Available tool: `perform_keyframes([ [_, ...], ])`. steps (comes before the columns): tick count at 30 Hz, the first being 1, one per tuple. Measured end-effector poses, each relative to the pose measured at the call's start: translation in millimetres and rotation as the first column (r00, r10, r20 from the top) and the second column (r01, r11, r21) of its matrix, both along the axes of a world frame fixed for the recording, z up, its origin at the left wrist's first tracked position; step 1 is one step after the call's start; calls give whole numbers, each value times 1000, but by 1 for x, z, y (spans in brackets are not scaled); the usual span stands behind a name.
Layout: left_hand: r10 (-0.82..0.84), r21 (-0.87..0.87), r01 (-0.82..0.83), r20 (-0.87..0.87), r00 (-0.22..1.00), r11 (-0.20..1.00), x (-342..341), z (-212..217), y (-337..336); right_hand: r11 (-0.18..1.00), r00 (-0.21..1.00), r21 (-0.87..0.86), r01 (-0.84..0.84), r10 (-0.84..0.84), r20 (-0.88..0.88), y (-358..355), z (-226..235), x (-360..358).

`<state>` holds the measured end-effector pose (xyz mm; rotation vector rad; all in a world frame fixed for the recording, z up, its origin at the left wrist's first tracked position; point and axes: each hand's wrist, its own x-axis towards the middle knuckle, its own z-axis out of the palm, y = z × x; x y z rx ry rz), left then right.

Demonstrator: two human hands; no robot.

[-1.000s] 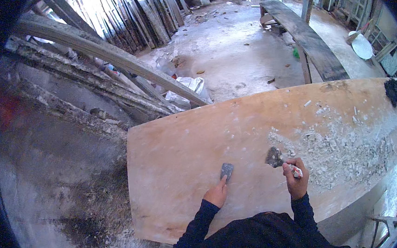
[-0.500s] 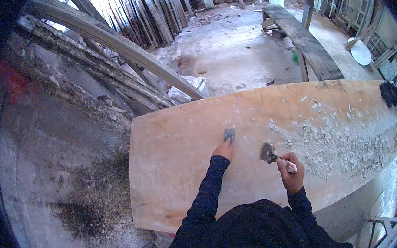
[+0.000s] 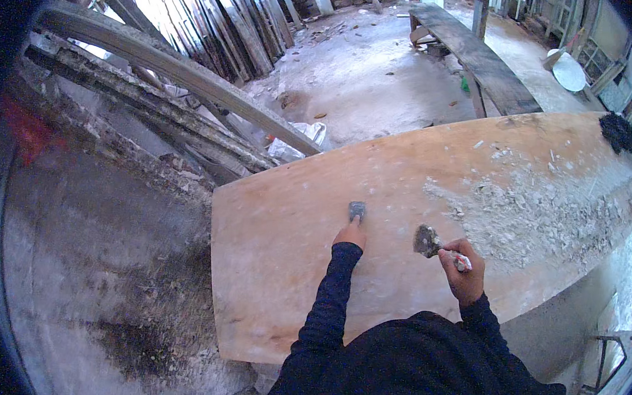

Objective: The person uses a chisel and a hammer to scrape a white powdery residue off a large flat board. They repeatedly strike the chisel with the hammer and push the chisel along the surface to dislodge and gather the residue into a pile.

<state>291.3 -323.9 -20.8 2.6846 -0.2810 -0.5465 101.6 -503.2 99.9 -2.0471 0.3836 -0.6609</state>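
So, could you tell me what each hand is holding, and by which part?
The left hand presses a small scraper onto the board, gripping its near end. The right hand holds a putty knife by its handle.

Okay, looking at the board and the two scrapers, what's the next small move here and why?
Probably draw the small scraper under the left hand back along the wooden board. Its blade lies flat on a mostly bare stretch, while the right hand holds the putty knife lifted beside the white debris.
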Motion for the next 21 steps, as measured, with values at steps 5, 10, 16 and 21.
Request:
perform_keyframes([
  [5, -37, 30, 38, -35, 999, 999, -20, 1, 7, 999, 999, -27, 24, -25, -48, -7, -7, -10],
  [10, -12, 33, 13, -49, 999, 999, -16, 6, -1, 999, 999, -45, 31, -32, -38, -6, -10, -12],
  [16, -52, 49, 52, -14, 999, 997, -14, -11, 3, 1000, 998, -13, -12, 11, -55, 4, -9, -8],
  [21, -67, 57, 69, -28, 997, 996, -23, -6, 1, 1000, 992, 1, -20, 20, -125, 3, -15, -8],
])
